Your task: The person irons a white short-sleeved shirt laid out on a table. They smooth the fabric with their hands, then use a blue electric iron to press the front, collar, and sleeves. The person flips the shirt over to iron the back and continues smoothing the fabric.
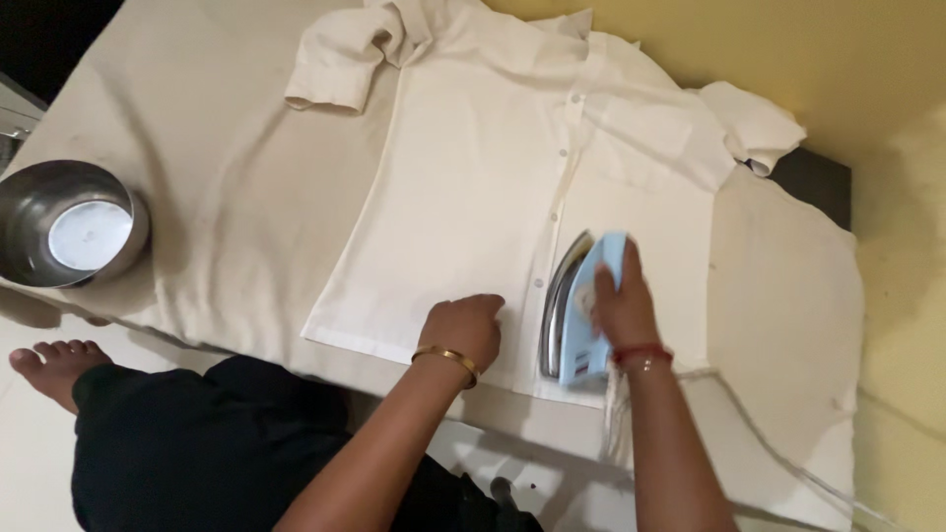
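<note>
A white short-sleeved shirt (493,167) lies flat, buttoned front up, on a cream cloth-covered table (217,167). My right hand (623,300) grips the handle of a light blue electric iron (581,315), which rests on the shirt's lower hem just right of the button strip. My left hand (465,330), wearing a gold bangle, presses its curled fingers down on the hem left of the iron. A red thread circles my right wrist.
A steel bowl (69,225) holding water sits at the table's left edge. The iron's white cord (778,448) trails off to the lower right. A yellow wall (788,49) runs behind. My bare foot (54,365) and dark clothing show below the table.
</note>
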